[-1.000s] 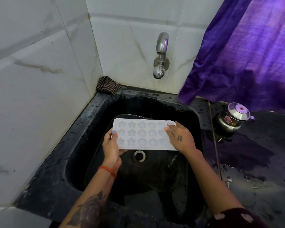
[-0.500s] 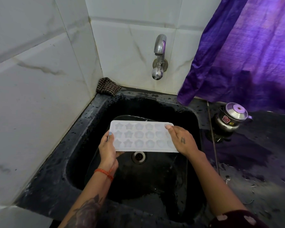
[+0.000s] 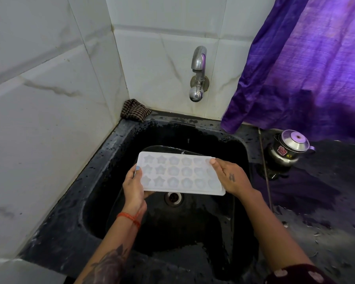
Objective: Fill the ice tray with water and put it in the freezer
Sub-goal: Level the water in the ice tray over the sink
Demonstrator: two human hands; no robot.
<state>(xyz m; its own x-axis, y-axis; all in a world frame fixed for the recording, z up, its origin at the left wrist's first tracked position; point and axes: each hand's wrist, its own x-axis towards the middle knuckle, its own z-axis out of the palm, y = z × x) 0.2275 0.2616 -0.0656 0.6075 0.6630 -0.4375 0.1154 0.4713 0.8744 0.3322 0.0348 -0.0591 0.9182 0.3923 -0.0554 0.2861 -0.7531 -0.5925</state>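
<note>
Tray (image 3: 179, 174) is held level over the sink (image 3: 193, 232), just above the drain (image 3: 173, 198), below and in front of the tap (image 3: 197, 78); no water runs from the tap; white translucent plastic, three rows of star and flower cells; cells look pale, cannot tell if any water is in them; likely light and fairly stiff when dry, heavier and sloshy once filled, probably slick when wet; best held at both short ends, kept flat, as now; left hand (image 3: 134, 186) grips the left end, thumb on top of the rim, fingers curled under; right hand (image 3: 231, 177) holds the right end, fingers laid over the top face, thumb hidden, so exact grip underneath unclear; small dark mark on the back of the right hand, not readable; checked cloth (image 3: 134, 110) in the corner behind the sink; steel pot (image 3: 289, 148) on the wet black counter (image 3: 326, 201) to the right, red label and a round sticker that looks like "5", brand text too small to read; purple curtain (image 3: 305, 68) above the pot.
</note>
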